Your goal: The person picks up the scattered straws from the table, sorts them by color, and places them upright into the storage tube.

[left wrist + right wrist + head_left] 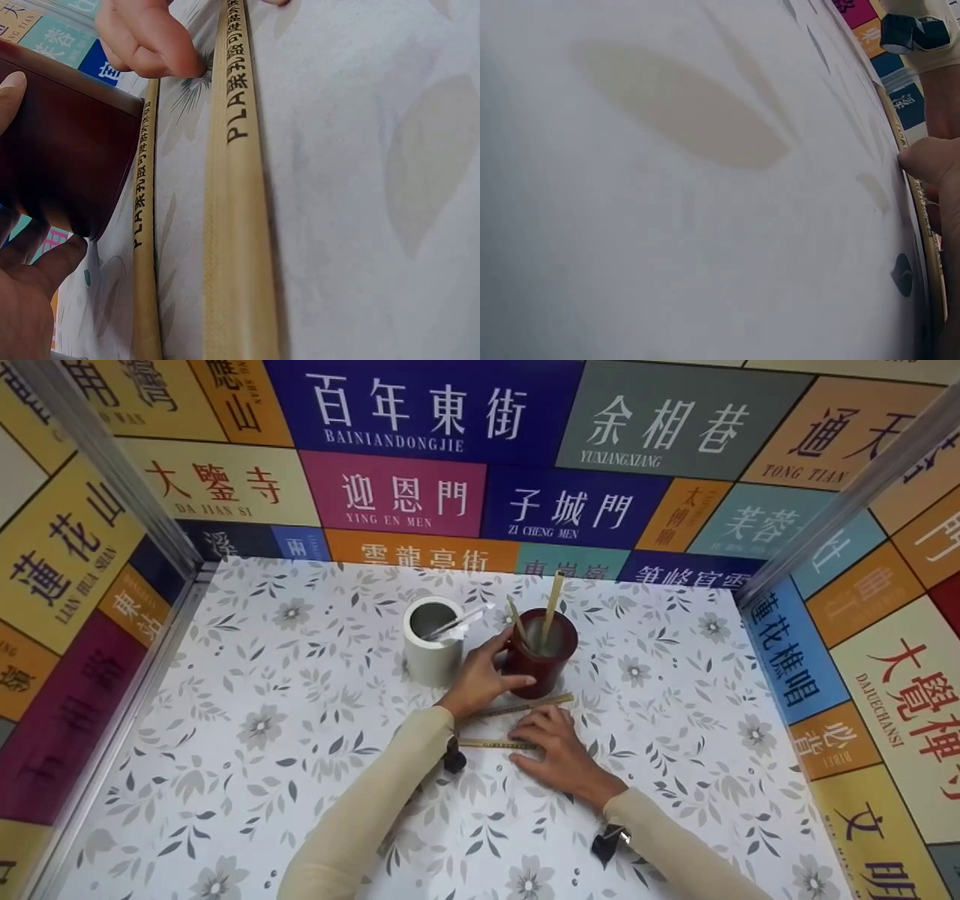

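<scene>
My left hand [480, 679] holds a dark red cup [551, 669] by its near left side, thumb and fingers spread around the wall. Two paper-wrapped straws [553, 604] stand tilted in that cup. On the table before it lie two more brown-wrapped straws: the far straw [146, 210] close by the cup's base and the near straw [244, 195], both printed with "PLA" lettering. My right hand [555, 746] is low over the near straw's right end, with thumb and fingers on either side and a gap between them. The right wrist view shows mostly tabletop.
Left of the red cup stands a white cup [431, 664] with a clear-wrapped item [457, 622] leaning out over its rim. A floral cloth [262, 810] covers the table. Panels with Chinese lettering [420, 412] wall in the back and both sides.
</scene>
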The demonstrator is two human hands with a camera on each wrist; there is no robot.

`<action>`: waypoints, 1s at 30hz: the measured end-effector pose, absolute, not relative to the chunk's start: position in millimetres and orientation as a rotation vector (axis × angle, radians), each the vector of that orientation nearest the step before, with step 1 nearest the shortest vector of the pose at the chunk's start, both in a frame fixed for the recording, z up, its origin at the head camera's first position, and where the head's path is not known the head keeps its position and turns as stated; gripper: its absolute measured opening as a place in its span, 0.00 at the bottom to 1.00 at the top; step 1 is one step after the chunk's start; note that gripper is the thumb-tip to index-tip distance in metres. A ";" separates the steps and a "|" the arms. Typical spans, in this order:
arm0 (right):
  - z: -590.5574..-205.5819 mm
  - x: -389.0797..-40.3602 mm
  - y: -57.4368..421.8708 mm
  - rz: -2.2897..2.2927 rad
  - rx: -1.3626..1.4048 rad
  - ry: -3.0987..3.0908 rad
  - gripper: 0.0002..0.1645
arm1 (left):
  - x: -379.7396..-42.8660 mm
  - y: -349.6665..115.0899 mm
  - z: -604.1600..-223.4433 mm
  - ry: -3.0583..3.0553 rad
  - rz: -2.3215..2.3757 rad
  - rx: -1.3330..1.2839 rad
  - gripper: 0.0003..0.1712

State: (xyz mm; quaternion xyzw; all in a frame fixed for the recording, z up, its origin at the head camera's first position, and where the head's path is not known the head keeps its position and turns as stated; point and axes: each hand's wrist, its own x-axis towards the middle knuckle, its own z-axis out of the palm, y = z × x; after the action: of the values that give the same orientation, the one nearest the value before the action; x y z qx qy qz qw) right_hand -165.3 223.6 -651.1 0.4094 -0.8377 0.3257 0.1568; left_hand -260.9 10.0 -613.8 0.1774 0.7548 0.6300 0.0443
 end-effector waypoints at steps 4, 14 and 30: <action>-642.9 -162.8 223.1 0.869 1.182 -2.472 0.14 | -261.6 11.2 -613.3 2.312 1.926 0.545 0.61; -621.7 -160.3 223.7 0.671 1.305 -2.579 0.03 | -261.2 10.5 -614.4 2.297 1.935 0.525 0.62; -571.1 -167.7 273.2 0.947 1.298 -2.350 0.14 | -261.5 10.2 -611.9 2.297 1.934 0.538 0.59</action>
State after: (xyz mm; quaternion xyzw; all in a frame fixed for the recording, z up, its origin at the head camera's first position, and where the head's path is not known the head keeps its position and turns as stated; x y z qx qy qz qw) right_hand -167.7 273.2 -571.1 0.4512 -0.8164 0.3291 0.1469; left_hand -261.5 10.2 -611.9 0.1762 0.7522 0.6333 0.0457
